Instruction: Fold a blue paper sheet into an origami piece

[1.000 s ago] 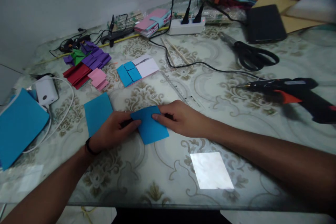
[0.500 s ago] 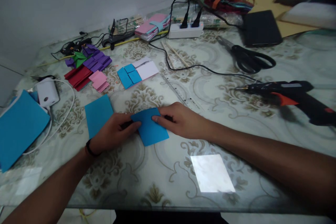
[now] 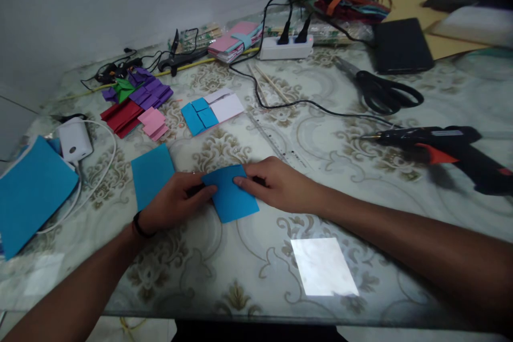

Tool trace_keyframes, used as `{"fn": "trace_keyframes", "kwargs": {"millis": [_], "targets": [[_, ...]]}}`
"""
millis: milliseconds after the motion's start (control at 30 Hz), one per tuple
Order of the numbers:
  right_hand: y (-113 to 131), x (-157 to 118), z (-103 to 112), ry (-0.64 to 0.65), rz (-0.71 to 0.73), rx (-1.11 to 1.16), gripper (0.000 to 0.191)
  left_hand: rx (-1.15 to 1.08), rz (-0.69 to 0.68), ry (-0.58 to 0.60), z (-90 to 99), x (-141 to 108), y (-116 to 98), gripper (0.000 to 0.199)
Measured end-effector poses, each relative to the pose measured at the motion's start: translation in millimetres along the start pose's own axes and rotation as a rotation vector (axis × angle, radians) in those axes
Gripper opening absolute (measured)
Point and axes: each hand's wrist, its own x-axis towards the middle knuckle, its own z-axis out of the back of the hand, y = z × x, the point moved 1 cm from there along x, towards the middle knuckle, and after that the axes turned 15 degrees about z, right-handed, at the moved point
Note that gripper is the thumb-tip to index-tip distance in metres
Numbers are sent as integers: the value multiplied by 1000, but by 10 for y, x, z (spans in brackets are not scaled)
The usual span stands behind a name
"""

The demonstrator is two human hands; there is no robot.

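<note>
Between both hands is a small blue paper (image 3: 231,195), its top edge slightly bent. My left hand (image 3: 176,197) pinches its left side, thumb on top and fingers behind. The upper right part of the same paper is gripped by my right hand (image 3: 276,184), thumb also on its face. Another blue sheet (image 3: 151,173) lies flat, partly under my left hand. Beyond them lies a white card (image 3: 226,106) with folded blue pieces (image 3: 199,116) on its left half.
Folded purple (image 3: 151,93), red (image 3: 122,117) and pink pieces (image 3: 153,124) lie at the back left. A larger blue sheet (image 3: 36,195) is far left. Scissors (image 3: 380,88), a glue gun (image 3: 436,141) and a ruler (image 3: 270,136) lie to the right, with a power strip (image 3: 286,48) behind.
The view has shifted very slightly, so things on the table appear a little further right. Both hands keep the same hold on the blue paper.
</note>
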Motion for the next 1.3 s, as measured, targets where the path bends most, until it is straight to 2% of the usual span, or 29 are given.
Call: {"fn": "trace_keyframes", "kwargs": {"millis": [567,1300], "targets": [[-2,5,-8,-3,7,14,42,-11,41,6,-2,-9,-12,38],[9,12,-3,7,-20,22,41,-1,2,3,1,-6,-18,41]]}}
